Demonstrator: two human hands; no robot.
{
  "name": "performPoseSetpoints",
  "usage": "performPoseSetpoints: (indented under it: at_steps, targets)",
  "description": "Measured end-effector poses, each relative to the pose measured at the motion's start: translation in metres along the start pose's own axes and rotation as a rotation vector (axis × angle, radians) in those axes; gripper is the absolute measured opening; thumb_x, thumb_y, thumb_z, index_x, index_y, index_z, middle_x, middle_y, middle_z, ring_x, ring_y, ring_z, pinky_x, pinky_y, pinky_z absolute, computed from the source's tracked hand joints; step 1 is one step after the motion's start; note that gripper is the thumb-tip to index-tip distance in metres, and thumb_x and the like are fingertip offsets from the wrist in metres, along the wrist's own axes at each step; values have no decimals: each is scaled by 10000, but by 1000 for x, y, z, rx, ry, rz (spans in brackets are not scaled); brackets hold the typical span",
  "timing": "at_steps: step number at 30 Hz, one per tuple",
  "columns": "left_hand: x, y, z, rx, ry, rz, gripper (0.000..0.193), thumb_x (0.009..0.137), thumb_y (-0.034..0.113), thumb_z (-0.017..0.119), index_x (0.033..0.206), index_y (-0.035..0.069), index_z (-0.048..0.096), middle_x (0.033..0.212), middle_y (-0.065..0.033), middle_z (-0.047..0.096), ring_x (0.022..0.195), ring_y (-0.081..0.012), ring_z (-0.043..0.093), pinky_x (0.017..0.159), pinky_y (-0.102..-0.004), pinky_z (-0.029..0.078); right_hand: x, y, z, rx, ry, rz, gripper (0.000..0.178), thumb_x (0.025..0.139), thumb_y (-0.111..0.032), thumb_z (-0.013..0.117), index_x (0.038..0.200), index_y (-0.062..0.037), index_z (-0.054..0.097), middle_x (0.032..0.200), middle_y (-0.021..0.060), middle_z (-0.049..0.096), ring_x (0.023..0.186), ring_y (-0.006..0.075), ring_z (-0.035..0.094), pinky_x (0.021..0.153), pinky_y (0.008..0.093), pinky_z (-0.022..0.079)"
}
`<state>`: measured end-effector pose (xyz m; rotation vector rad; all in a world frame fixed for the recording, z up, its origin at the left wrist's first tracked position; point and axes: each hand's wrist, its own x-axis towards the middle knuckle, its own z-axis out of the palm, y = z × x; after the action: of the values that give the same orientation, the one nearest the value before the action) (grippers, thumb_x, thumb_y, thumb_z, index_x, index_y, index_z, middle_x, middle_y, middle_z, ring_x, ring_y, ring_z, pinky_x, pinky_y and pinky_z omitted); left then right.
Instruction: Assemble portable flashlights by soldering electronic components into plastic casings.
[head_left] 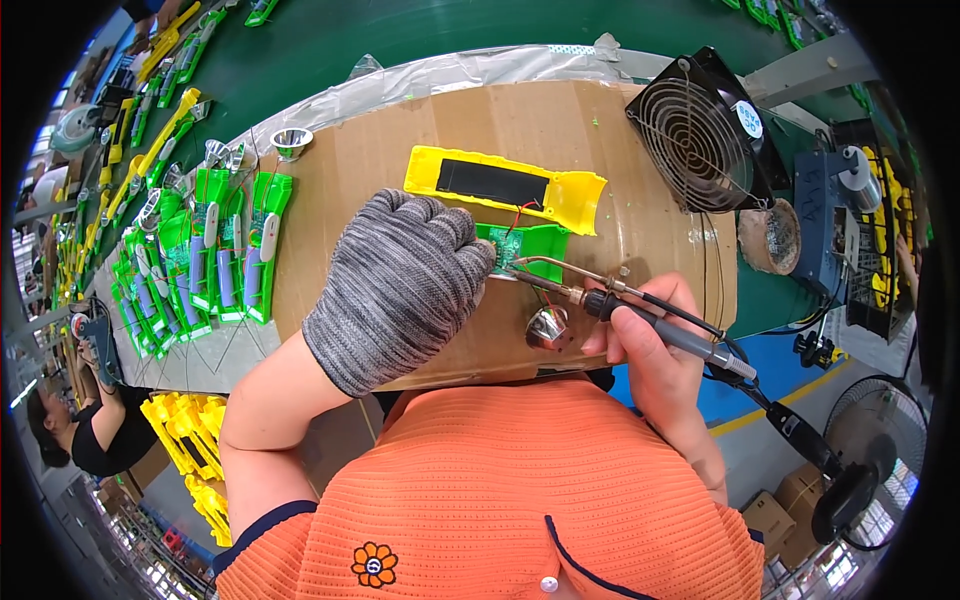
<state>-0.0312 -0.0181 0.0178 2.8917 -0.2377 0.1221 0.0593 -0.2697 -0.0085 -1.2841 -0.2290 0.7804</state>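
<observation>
My left hand [400, 285], in a grey knitted glove, is closed around the left part of a green plastic casing half [546, 243]; its fingertips are mostly hidden. A small green circuit board [503, 238] shows in the casing beside the glove. In my bare right hand [655, 355] is a soldering iron [660, 328] with a thin metal tube alongside, its tip at the board. Just beyond lies a yellow casing half [576, 200] with a black strip, and a red wire runs between it and the board. A shiny reflector cup [548, 326] sits below the iron, with wires leading up.
Several green casings [265, 225] with batteries and wires stand at the left, another reflector [291, 141] behind them. A black fan [690, 135], a round tub [769, 237] and a blue box [822, 225] are at the right. Cardboard [340, 140] covers the bench.
</observation>
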Motion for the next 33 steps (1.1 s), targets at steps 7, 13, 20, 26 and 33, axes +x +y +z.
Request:
performPoseSetpoints:
  at_steps: [7, 13, 20, 26, 33]
  targets:
    - [0, 2, -4, 57, -95, -4, 144, 828, 165, 614, 940, 102, 680, 951, -89, 649, 895, -265, 626, 814, -427, 478, 12, 0, -29, 42, 153, -251, 122, 933, -18, 578, 969, -17, 462, 780, 133, 604, 557, 147, 525, 592, 328, 532]
    - [30, -19, -23, 70, 89, -53, 160, 813, 144, 657, 961, 87, 675, 963, -95, 638, 907, -281, 615, 829, -399, 476, 16, 12, -36, 95, 199, -325, 107, 948, -60, 565, 949, -29, 462, 719, 113, 562, 585, 155, 534, 638, 333, 521]
    - [68, -47, -13, 159, -429, 109, 334, 801, 76, 677, 1134, 74, 644, 1163, -104, 612, 1046, -311, 621, 907, -413, 506, 17, 18, -42, 219, 226, -368, 98, 954, -69, 550, 937, -51, 455, 667, 69, 508, 589, 155, 524, 885, 427, 531]
    - [-10, -23, -9, 58, -226, 102, 730, 804, 252, 714, 1453, 80, 428, 1158, -150, 589, 1033, -291, 578, 944, -440, 430, 19, 17, -41, 243, 194, -362, 96, 961, -75, 544, 937, -60, 452, 640, 26, 439, 604, 152, 515, 964, 467, 499]
    - [26, -113, -33, -49, 38, -62, 742, 805, 61, 696, 1474, 139, 384, 1042, -175, 607, 973, -388, 597, 897, -468, 491, 22, 13, -44, 235, 199, -373, 131, 972, -96, 548, 931, -69, 426, 661, 34, 460, 620, 142, 530, 929, 434, 515]
